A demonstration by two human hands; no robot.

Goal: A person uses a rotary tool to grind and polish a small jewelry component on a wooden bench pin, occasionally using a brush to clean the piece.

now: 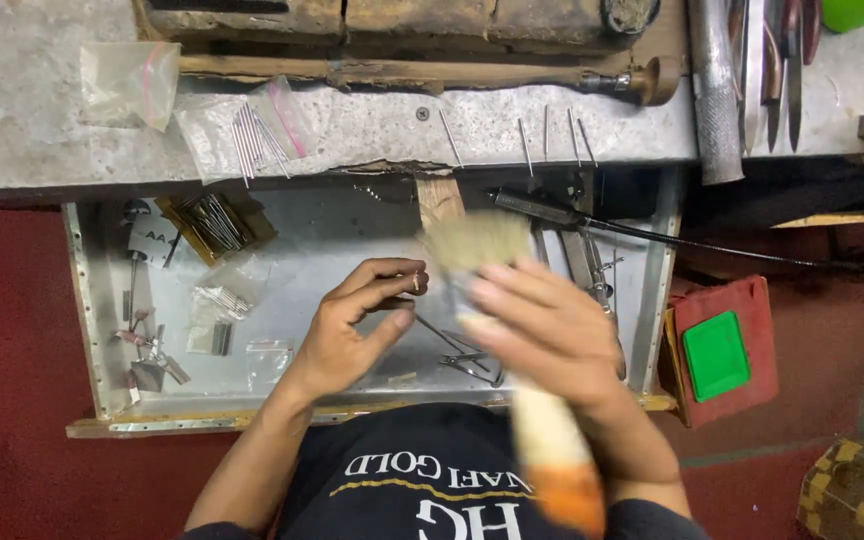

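Two bare hands at work above an open metal drawer (pixel 352 235), the landmark for all entries below.

Left hand (pixel 357 320): over the drawer's middle, grip pinched nearly shut, thumb and fingertips meeting on a tiny pale piece (pixel 415 282); too small to tell what it is.

Right hand (pixel 547 335): over the drawer's right half, grip wrapped fully round a brush (pixel 552 440) with a pale handle ending in orange; its blurred bristles (pixel 477 240) sit just beside the tiny piece.

Inside the drawer: small pliers (pixel 472 362) below the hands; clear bags (pixel 217 310) of thin metal parts at left; a black flexible-shaft handpiece (pixel 537 207) at upper right.

Above the drawer, on the grey surface (pixel 12 130): clear bags with loose thin steel pins (pixel 252 140), a wooden-handled tool (pixel 432 76), a metal cylinder (pixel 715 90).

Right of the drawer: a red case (pixel 752 320) carrying a green block (pixel 715 355).
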